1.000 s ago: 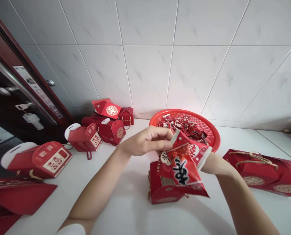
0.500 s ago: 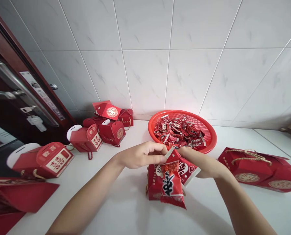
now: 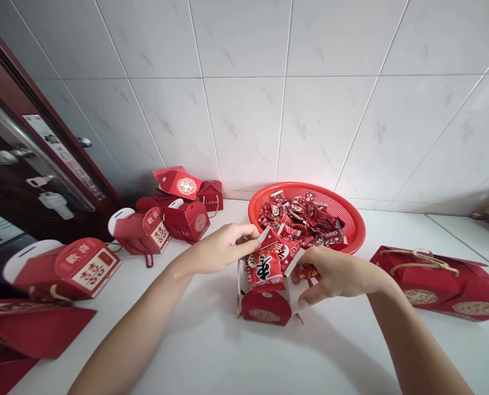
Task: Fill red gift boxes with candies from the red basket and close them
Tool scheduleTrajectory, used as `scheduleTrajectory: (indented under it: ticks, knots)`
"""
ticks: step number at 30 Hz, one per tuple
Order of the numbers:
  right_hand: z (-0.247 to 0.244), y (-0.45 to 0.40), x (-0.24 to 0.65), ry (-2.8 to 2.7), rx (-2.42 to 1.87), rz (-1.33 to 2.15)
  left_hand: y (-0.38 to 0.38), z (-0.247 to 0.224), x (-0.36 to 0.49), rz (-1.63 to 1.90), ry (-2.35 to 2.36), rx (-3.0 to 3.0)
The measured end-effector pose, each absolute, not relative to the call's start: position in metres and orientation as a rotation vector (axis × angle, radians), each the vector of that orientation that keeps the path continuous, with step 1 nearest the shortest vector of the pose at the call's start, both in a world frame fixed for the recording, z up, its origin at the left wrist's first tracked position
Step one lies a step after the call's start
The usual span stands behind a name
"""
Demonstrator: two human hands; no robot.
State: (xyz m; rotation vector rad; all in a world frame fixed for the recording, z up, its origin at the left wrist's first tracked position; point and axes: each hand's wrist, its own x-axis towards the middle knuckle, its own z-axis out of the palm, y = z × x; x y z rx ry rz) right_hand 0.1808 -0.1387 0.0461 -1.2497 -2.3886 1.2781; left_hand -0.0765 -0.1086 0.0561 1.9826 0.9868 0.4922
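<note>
A small red gift box (image 3: 264,307) stands open on the white counter in front of me. My left hand (image 3: 228,247) pinches the pale top edge of a red snack packet (image 3: 264,269), which lies over the box opening. Beside it, a second red packet (image 3: 285,251) leans in the box. My right hand (image 3: 337,274) is at the box's right side, fingers curled, with its thumb against the white inner flap. A small red and yellow wrapper (image 3: 309,272) shows between those fingers; how firmly it is held is unclear.
Behind the box, a red plastic basket (image 3: 353,225) holds many wrapped sweets. Several red gift boxes stand at left, including a double-happiness one (image 3: 88,269). Two more boxes (image 3: 445,285) with rope handles sit at right. A tiled wall closes the back; a dark door (image 3: 5,126) is left.
The snack packet has moved down and left over the box, whose front now shows. My right hand has come back from near the basket to the box's right side.
</note>
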Motion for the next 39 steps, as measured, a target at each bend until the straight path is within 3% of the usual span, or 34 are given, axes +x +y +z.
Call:
scheduleTrajectory:
  ticks: [10,18,31,39]
  knots:
    - [0.041,-0.130,0.188,-2.429,-1.185,1.321,-0.119,0.045,-0.062,0.692,1.278,2.284]
    - [0.045,-0.134,0.182,-2.405,-1.266,1.266,-0.125,0.043,-0.058,0.575,1.218,2.588]
    - [0.037,-0.156,0.152,-2.413,-1.721,0.608,-0.118,0.034,-0.055,0.632,1.304,2.588]
    - [0.039,-0.156,0.150,-2.416,-1.716,0.587,-0.121,0.052,-0.069,0.316,1.000,2.566]
